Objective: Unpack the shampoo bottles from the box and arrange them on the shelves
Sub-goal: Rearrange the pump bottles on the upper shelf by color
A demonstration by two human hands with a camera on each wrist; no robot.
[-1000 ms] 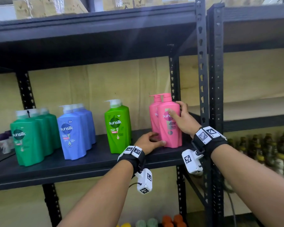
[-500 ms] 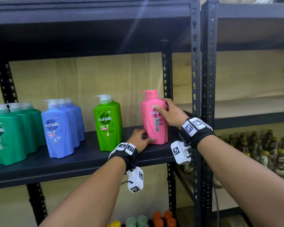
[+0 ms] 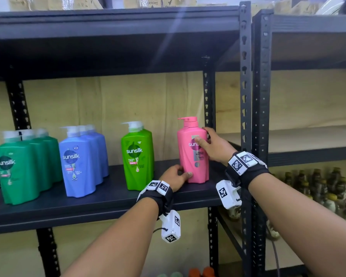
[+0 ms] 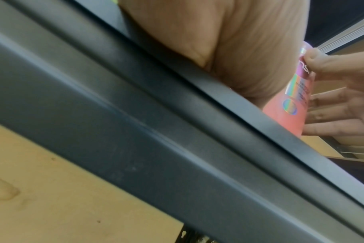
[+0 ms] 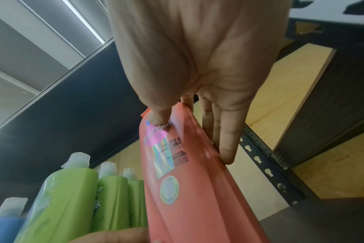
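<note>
A pink shampoo bottle [image 3: 192, 156] stands upright at the right end of the dark shelf [image 3: 108, 198], with a second pink pump top just showing behind it. My right hand [image 3: 203, 134] grips its upper part: the thumb presses the front label and the fingers lie along the right side, as the right wrist view shows on the pink bottle [image 5: 187, 189]. My left hand [image 3: 178, 173] holds the bottle's base from the left, thumb on the front. To the left stand light green bottles [image 3: 137, 156], blue bottles [image 3: 78, 164] and dark green bottles [image 3: 16, 168].
A black perforated post [image 3: 246, 96] rises just right of the pink bottle. The neighbouring rack holds several small dark bottles [image 3: 328, 188] on a lower level. Cardboard boxes [image 3: 48, 3] sit on the top shelf. Orange caps [image 3: 202, 271] show on the level below.
The front pink bottle has slid back in line with the one behind it, which it now almost hides. Both hands have stayed on it.
</note>
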